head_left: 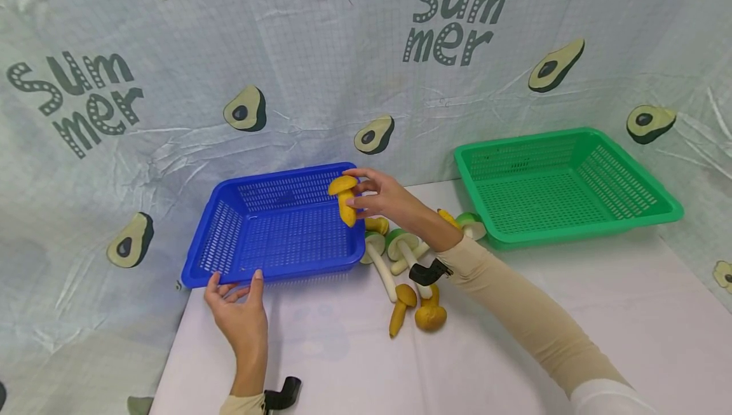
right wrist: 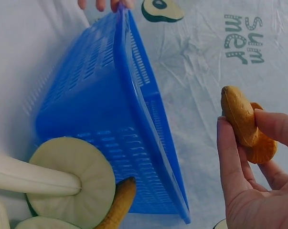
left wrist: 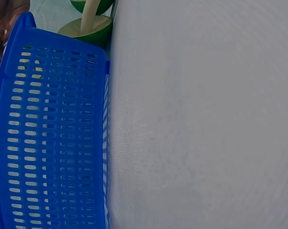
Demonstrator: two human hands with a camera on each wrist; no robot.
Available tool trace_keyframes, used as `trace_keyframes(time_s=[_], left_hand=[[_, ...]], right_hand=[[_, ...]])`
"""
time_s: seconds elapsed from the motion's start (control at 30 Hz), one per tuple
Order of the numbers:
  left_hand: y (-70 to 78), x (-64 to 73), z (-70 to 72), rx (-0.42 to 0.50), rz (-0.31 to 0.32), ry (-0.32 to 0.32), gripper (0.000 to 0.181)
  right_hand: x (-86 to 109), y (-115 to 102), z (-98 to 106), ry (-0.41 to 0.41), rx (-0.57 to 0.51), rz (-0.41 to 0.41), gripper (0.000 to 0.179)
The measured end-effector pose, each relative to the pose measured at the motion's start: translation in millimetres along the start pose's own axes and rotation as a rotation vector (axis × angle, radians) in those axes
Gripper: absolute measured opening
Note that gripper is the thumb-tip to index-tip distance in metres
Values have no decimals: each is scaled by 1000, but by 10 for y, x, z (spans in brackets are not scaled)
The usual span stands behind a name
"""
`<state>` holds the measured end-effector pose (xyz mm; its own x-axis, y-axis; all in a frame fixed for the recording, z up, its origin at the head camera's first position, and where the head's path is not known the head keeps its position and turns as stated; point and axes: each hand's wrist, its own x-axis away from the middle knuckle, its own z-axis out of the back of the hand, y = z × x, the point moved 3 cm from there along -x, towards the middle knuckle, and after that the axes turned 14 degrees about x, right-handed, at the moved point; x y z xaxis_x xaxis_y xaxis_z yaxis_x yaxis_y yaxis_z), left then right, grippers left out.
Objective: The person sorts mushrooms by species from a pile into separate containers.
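Pinched between the fingertips and thumb of my right hand (head_left: 389, 197) is a yellow toy mushroom (head_left: 345, 202), held above the right end of a blue basket (head_left: 274, 270). In the right wrist view the mushroom (right wrist: 240, 117) has its stem toward the camera, with the cap partly behind it. My left hand (head_left: 243, 319) grips the basket's front rim near its left corner. Beside the basket's right end lie several toy mushrooms: green-capped ones with pale stems (head_left: 382, 272), a brown-yellow one (head_left: 403, 310) and another with a round cap (head_left: 431, 317).
A green basket (head_left: 532, 237) stands at the right back of the white table (head_left: 343, 364). By its left corner lie a green-capped mushroom (head_left: 473, 227) and a yellow piece (head_left: 448, 217), partly hidden by my right arm. A printed cloth (head_left: 320, 72) hangs behind both baskets.
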<state>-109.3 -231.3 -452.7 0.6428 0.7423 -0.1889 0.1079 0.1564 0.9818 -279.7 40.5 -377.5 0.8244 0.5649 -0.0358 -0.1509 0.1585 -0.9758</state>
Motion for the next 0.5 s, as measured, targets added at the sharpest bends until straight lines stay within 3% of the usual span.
trace_keyframes(time_s=[0.5], left_hand=[[-20,-13,9,11,-10,2,77]], right_hand=[[-148,-2,-71,-6,-37,-1,61]])
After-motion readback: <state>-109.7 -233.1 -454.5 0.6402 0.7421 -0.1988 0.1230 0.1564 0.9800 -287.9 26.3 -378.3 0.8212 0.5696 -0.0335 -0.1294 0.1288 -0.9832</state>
